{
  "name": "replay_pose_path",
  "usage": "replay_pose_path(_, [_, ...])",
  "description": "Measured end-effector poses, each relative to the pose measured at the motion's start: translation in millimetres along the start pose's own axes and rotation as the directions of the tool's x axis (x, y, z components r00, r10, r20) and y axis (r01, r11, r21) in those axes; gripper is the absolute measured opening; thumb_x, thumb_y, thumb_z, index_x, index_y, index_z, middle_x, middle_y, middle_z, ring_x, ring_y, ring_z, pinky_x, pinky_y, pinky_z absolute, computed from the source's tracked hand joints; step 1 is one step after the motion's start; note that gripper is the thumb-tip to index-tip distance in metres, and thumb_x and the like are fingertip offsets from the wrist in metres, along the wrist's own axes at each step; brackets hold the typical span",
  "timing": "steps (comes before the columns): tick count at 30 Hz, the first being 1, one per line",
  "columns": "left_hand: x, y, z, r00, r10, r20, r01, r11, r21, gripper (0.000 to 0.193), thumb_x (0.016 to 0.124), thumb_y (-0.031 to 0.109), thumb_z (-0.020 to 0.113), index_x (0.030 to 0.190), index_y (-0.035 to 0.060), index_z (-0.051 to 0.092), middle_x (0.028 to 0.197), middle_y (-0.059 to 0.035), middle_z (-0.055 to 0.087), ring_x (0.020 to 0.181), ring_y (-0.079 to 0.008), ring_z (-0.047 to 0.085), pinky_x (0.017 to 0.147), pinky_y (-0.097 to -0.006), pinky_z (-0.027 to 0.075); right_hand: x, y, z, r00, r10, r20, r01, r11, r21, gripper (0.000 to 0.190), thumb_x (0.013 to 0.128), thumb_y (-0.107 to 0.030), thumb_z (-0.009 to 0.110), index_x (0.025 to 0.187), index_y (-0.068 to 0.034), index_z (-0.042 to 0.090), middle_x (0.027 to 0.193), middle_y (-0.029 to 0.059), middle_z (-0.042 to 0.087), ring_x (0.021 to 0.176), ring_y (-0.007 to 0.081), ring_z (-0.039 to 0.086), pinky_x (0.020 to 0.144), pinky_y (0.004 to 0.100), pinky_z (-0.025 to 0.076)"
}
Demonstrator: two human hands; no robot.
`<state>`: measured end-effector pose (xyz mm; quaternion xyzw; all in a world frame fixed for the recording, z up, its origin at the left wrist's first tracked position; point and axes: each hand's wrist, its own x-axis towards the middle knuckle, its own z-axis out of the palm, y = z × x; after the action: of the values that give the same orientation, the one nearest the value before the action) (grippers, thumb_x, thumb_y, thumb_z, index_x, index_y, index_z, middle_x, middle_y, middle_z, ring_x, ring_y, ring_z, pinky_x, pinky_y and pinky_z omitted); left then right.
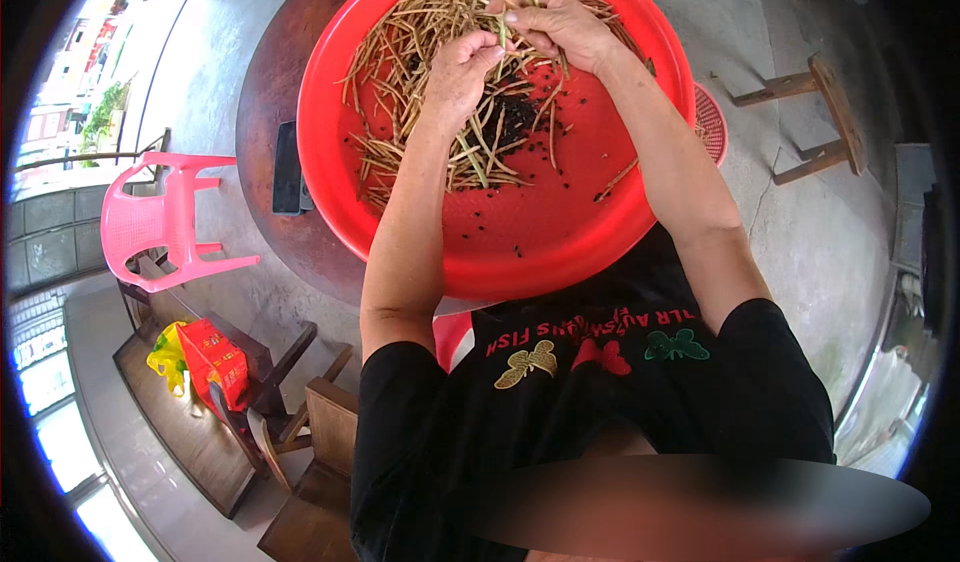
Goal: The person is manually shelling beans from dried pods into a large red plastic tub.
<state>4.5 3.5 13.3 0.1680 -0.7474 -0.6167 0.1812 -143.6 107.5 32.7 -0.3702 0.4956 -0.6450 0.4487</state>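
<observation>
A wide red plastic basin [555, 213] holds a heap of dry brown bean pods [405, 59] and a pile of small black beans [514, 117]. Over the far part of the heap, my left hand [461, 74] pinches the near end of a greenish pod [502, 30] between thumb and fingers. My right hand [566, 25] is close beside it, its thumb and fingertips at the pod's far end. Loose black beans and a few single pods lie on the basin floor nearer to me.
The basin stands on a round brown table [262, 74], with a dark phone-like object [286, 168] at its left. A pink plastic chair [176, 217] stands left, a wooden stool [836, 119] right. A pink basket [711, 123] shows behind the basin's right rim. Wooden chairs [330, 427] are lower left.
</observation>
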Motion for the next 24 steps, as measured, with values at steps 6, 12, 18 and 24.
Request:
replay_pose_path(6, [3.7, -8.2, 0.0, 0.999, -0.009, 0.033, 0.008, 0.999, 0.034, 0.012, 0.086, 0.008, 0.055, 0.092, -0.0006, 0.062, 0.087, -0.0013, 0.060, 0.082, -0.0078, 0.052, 0.078, -0.0215, 0.041, 3.7, 7.8, -0.7, 0.999, 0.041, -0.009, -0.042, 0.994, -0.104, 0.018, 0.080, -0.021, 0.067, 0.087, -0.007, 0.060, 0.062, -0.0052, 0.050, 0.046, 0.0019, 0.038, 0.041, 0.0166, 0.029])
replay_pose_path(12, [4.1, -9.1, 5.9, 1.000, 0.000, -0.011, -0.002, 0.990, -0.138, 0.013, 0.085, 0.010, 0.058, 0.088, -0.0028, 0.058, 0.079, -0.0065, 0.061, 0.071, -0.0113, 0.056, 0.070, -0.0239, 0.045, 5.3, 13.3, 9.1, 0.994, 0.001, -0.109, -0.033, 0.957, -0.287, 0.021, 0.080, -0.022, 0.067, 0.091, -0.006, 0.059, 0.066, -0.0041, 0.053, 0.050, 0.0024, 0.040, 0.043, 0.0177, 0.032])
replay_pose_path(18, [3.4, -2.6, 7.1, 0.996, 0.058, -0.073, -0.043, 0.980, 0.195, 0.014, 0.084, 0.012, 0.059, 0.084, -0.0013, 0.058, 0.070, -0.0028, 0.059, 0.065, -0.0099, 0.052, 0.061, -0.0229, 0.041, 13.7, 28.9, 7.6, 0.980, -0.160, -0.121, 0.112, 0.936, -0.333, 0.027, 0.080, -0.023, 0.067, 0.098, -0.004, 0.059, 0.066, -0.0049, 0.052, 0.051, 0.0023, 0.039, 0.044, 0.0175, 0.031])
replay_pose_path(24, [2.3, -5.2, 3.8, 0.998, 0.054, 0.040, -0.038, 0.945, -0.325, 0.011, 0.087, 0.015, 0.057, 0.085, 0.0037, 0.056, 0.073, -0.0021, 0.055, 0.062, -0.0114, 0.050, 0.065, -0.0254, 0.045, 5.3, 13.2, 9.3, 0.990, -0.001, -0.138, -0.035, 0.965, -0.259, 0.025, 0.079, -0.023, 0.067, 0.094, -0.004, 0.060, 0.066, -0.0029, 0.054, 0.050, 0.0029, 0.040, 0.043, 0.0177, 0.031])
